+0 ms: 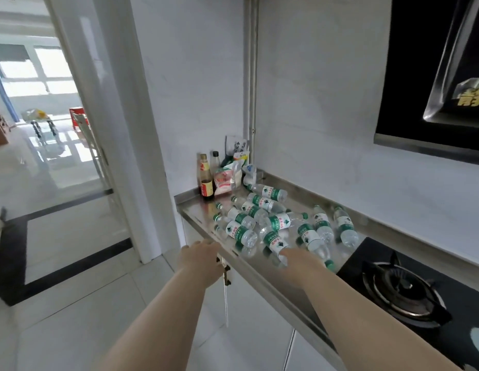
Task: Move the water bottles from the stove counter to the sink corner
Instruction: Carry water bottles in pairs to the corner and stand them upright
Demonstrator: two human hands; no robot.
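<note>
While both arms reach forward, the left hand (199, 254) hovers at the near edge of the desk (273, 277), fingers loosely straight, holding nothing. The right hand (299, 259) meets the nearest bottle (274, 241); too blurred to tell its grip. Other bottles (259, 210) lie scattered beyond. Stove (404, 293) right, floor (86, 317) left.
</note>
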